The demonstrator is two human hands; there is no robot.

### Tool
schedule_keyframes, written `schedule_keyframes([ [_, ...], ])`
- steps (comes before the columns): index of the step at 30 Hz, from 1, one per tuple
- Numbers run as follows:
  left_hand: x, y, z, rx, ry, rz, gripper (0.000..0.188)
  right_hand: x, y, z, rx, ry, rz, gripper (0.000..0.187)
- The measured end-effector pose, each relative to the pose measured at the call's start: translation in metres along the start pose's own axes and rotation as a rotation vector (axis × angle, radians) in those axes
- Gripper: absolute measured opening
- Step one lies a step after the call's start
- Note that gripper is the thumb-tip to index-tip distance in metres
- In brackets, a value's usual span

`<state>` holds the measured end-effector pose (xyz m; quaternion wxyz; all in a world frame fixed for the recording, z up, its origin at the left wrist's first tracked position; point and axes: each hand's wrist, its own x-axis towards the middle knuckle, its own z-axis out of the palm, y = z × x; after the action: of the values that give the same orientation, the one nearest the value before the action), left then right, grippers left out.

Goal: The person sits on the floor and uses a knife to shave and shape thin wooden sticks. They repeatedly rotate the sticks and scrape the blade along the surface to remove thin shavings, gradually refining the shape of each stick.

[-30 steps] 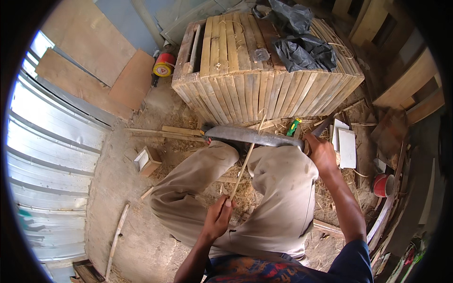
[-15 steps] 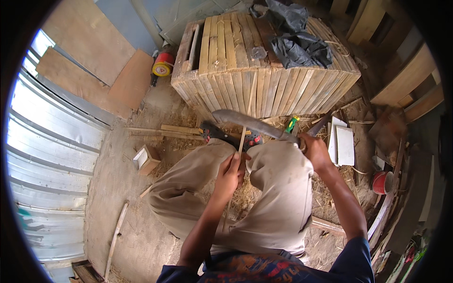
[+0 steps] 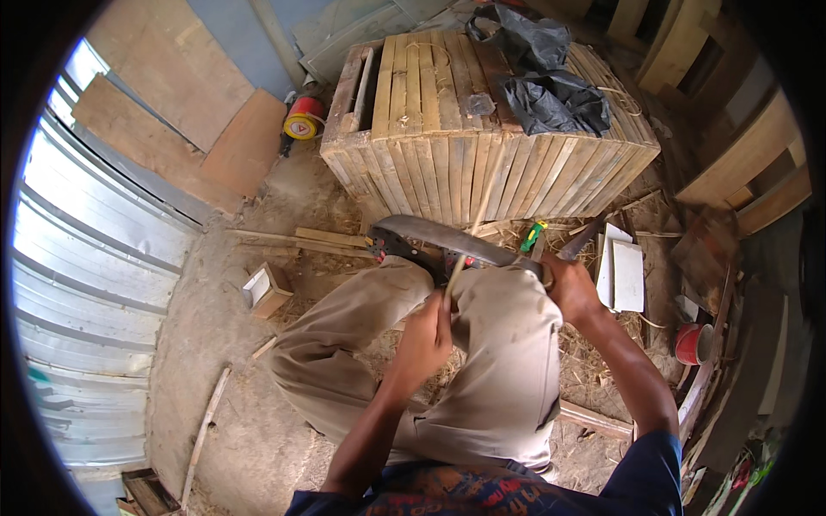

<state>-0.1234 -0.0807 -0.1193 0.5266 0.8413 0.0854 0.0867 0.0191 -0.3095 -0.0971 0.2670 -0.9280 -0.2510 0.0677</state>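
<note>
Head view: the left hand (image 3: 423,331), which 1 second ago hung low beside the thigh, has risen between the knees and is now clamped on a thin pale bamboo strip (image 3: 469,232) that stands nearly upright. The right hand (image 3: 570,288) stays closed on the handle of a long curved grey machete blade (image 3: 439,236), lying across both knees. Strip and blade now cross and appear to touch, so shaving looks under way. Behind stands a slatted wooden crate (image 3: 447,129).
</note>
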Motion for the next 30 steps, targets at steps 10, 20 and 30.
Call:
schedule_keyframes([
  [10,-0.127,-0.026,-0.035,-0.119,-0.086,-0.228,0.031,-0.020,0.035,-0.001,0.210,0.098,0.210,0.031],
  [20,0.042,-0.008,0.009,-0.577,-0.062,-0.191,0.030,0.005,0.005,-0.007,-0.004,-0.016,-0.016,0.037],
  [30,-0.050,-0.009,-0.012,0.012,-0.164,-0.020,0.013,-0.014,0.026,0.001,0.146,-0.009,0.083,0.034],
])
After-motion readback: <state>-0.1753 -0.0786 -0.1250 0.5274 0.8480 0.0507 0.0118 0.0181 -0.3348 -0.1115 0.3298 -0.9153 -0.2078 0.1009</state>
